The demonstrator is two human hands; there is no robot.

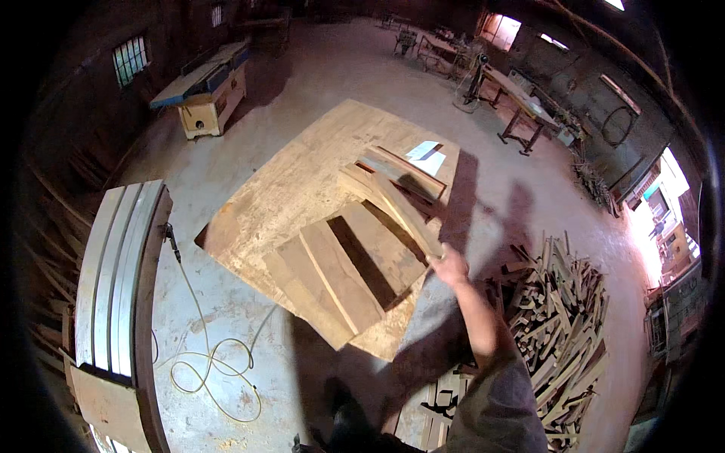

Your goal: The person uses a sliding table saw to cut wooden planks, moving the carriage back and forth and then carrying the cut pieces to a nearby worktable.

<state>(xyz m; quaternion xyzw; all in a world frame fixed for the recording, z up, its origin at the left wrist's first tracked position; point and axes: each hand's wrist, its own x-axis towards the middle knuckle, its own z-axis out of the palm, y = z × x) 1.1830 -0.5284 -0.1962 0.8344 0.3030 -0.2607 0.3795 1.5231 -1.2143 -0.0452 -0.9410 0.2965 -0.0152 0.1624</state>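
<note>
My right hand [451, 267] is closed round the near end of a wooden plank [400, 209], which slants away to the far left above the worktable [283, 177]. The plank looks tilted on its edge, and its far end lies near a narrow wooden frame [400, 175]. Left of my hand, wide wooden boards [347, 275] lie side by side on the table, with dark gaps between some of them. White papers [427, 159] rest by the frame at the table's right side. My left hand does not show.
Right of my forearm, a large heap of wood offcuts [563, 325] covers the floor. A stack of long planks [113, 264] stands at left, near a looped yellow hose [214, 362]. Farther back are a blue-topped machine [204, 90] and a long bench [521, 94].
</note>
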